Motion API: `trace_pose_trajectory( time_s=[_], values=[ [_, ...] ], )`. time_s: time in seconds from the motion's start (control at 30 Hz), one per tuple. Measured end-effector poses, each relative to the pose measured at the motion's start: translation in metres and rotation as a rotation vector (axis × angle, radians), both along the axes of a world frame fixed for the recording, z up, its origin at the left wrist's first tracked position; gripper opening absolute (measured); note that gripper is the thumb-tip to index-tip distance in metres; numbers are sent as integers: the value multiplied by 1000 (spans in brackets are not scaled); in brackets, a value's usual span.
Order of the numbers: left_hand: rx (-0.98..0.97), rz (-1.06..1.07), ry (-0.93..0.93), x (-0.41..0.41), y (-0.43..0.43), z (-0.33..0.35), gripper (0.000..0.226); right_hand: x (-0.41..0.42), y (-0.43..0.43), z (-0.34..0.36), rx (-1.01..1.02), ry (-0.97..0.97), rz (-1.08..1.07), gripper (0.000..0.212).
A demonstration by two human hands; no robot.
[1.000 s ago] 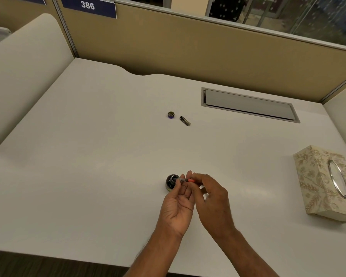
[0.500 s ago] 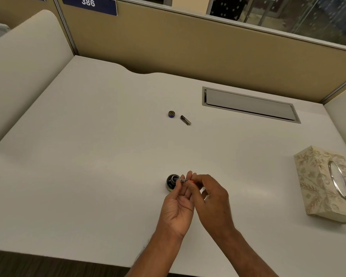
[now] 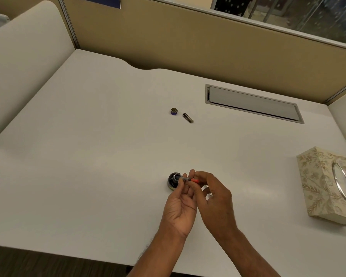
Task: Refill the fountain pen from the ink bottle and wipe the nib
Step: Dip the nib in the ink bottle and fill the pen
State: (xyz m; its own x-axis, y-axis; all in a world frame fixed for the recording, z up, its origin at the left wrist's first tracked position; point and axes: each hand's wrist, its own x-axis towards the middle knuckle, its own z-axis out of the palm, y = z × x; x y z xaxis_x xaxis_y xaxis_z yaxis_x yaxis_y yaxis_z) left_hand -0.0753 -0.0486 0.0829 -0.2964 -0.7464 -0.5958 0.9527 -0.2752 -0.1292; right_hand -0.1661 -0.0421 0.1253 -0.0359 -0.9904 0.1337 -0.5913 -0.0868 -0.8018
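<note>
A small dark ink bottle (image 3: pixel 173 180) stands uncapped on the white desk (image 3: pixel 88 166). Over its mouth lies the front end of a fountain pen (image 3: pixel 188 179) with a clear section and an orange-red part. My left hand (image 3: pixel 180 204), palm up, pinches the pen near the front end. My right hand (image 3: pixel 214 198) grips the orange-red end from the right. The nib is too small to make out. The bottle's cap (image 3: pixel 174 111) and a dark pen part (image 3: pixel 188 117) lie farther back on the desk.
A floral tissue box (image 3: pixel 328 186) sits at the right edge of the desk. A grey cable hatch (image 3: pixel 254 103) is set into the desk at the back right. Tan partition walls close the back and sides.
Both hands stay at the bottle with the pen; the fingers have shifted only slightly. The camera has tipped down a little.
</note>
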Motion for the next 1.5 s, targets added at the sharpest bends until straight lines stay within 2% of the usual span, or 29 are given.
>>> trace_pose_trajectory(
  time_s=[0.2,0.37,0.43,0.73,0.87,0.93,1.23,1.37,1.5],
  values=[
    [-8,19,33,2,1,7,26,1,0,1,-24,-2,-20,9],
    [-12,-10,-19,0,0,2,25,2,-1,0,-36,2,-13,8],
    [-16,-7,7,1,0,2,23,2,-1,-1,-25,-12,-7,15],
    [-14,40,100,-1,-1,0,24,4,-3,-5,-37,2,-26,7],
    [-28,43,135,-3,0,1,23,4,-1,-4,-36,-39,-4,18],
    [-26,54,145,-2,0,1,23,3,-1,-4,-44,-30,-6,15],
    [-27,12,61,-3,-1,-4,26,4,-5,-2,-24,-23,-41,3],
    [-50,36,134,-2,-1,3,24,5,-3,-1,-15,-50,-20,19],
    [-26,55,119,-2,-2,1,26,4,-4,-2,-33,4,-26,9]
  ],
)
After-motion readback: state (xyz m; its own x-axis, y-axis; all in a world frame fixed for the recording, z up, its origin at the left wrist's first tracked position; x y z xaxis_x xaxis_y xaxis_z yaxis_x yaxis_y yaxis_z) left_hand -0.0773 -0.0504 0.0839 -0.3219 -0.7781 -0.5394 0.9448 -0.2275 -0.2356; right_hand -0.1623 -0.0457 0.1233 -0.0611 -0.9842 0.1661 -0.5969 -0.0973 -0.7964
